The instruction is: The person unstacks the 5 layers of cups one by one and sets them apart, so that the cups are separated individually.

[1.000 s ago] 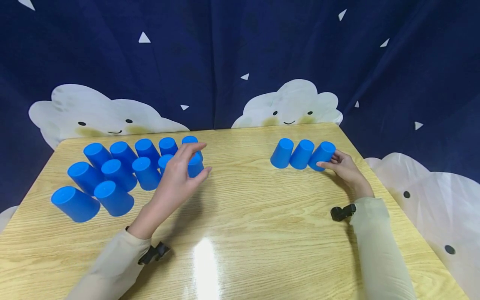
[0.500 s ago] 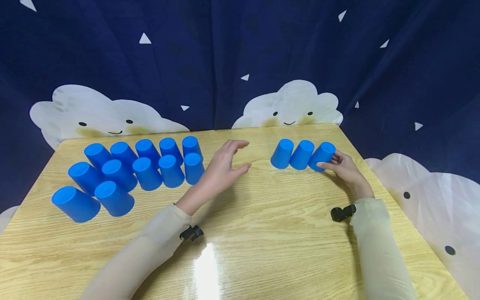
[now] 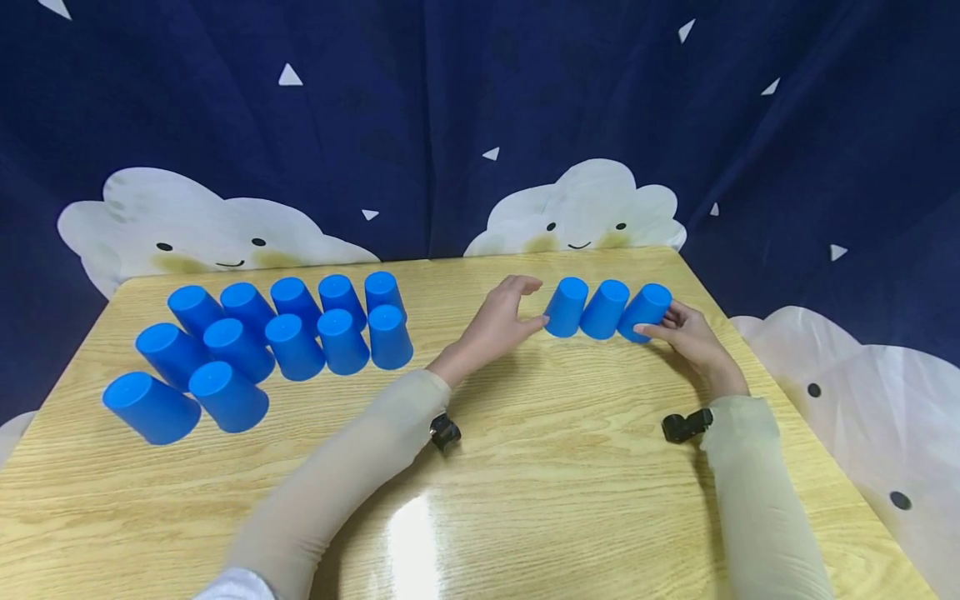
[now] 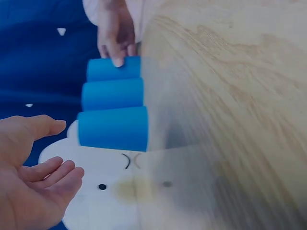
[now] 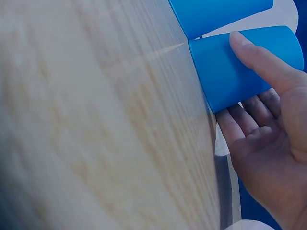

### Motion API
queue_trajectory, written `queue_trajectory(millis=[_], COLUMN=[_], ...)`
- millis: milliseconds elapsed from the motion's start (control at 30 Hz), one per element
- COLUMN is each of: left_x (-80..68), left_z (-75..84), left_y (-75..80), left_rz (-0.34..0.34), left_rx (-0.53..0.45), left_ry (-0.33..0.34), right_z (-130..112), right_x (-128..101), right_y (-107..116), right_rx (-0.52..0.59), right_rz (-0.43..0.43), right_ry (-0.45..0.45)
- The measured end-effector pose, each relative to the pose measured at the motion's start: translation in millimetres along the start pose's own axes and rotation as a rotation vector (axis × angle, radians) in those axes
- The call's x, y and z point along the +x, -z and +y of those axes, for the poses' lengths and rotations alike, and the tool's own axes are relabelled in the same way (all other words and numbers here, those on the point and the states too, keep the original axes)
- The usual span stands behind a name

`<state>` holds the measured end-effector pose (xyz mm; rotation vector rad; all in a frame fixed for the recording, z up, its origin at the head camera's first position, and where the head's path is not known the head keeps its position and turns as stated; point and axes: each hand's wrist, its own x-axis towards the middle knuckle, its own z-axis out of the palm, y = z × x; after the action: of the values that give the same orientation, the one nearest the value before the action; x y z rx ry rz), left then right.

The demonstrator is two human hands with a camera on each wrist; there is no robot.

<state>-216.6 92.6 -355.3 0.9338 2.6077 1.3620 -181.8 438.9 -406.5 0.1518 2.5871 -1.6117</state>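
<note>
Three upside-down blue cups stand in a row at the right back of the table. My right hand (image 3: 696, 342) holds the rightmost cup (image 3: 647, 305), its thumb lying on the near side and its fingers behind, as the right wrist view shows on the cup (image 5: 240, 69). Just left of the row is my left hand (image 3: 495, 323), thumb and fingers spread apart with nothing between them. In the left wrist view a gap shows between this hand (image 4: 33, 177) and the leftmost cup (image 4: 115, 129). The middle cup (image 3: 604, 311) stands between the other two.
Several more upside-down blue cups (image 3: 228, 396) stand in rows on the left of the wooden table (image 3: 555, 475). A dark blue curtain (image 3: 427, 125) with clouds and white triangles hangs behind the table and along its right side.
My left hand has moved right, from beside the left group of cups across the table to the three-cup row. The right hand and all the cups have stayed in place.
</note>
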Motion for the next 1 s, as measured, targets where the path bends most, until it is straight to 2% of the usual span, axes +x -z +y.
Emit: queue_trajectory(millis=[200, 500, 700, 1000], left_x=[20.0, 46.1, 53.6, 58.5], left_z=[-1.7, -1.0, 0.7, -0.4], left_y=[-16.7, -33.6, -39.2, -47.4], left_rz=[-0.006, -0.015, -0.025, -0.047], left_rx=[-0.002, 0.033, 0.03, 0.015], left_ry=[0.034, 0.064, 0.06, 0.083], right_z=[0.4, 1.4, 0.2, 2.9], right_x=[0.5, -0.6, -0.8, 1.1], right_y=[0.4, 0.5, 0.0, 0.1], right_rx=[0.003, 0.003, 0.004, -0.018], right_rz=[-0.002, -0.004, -0.004, 0.002], right_ry=[0.007, -0.001, -0.01, 0.034])
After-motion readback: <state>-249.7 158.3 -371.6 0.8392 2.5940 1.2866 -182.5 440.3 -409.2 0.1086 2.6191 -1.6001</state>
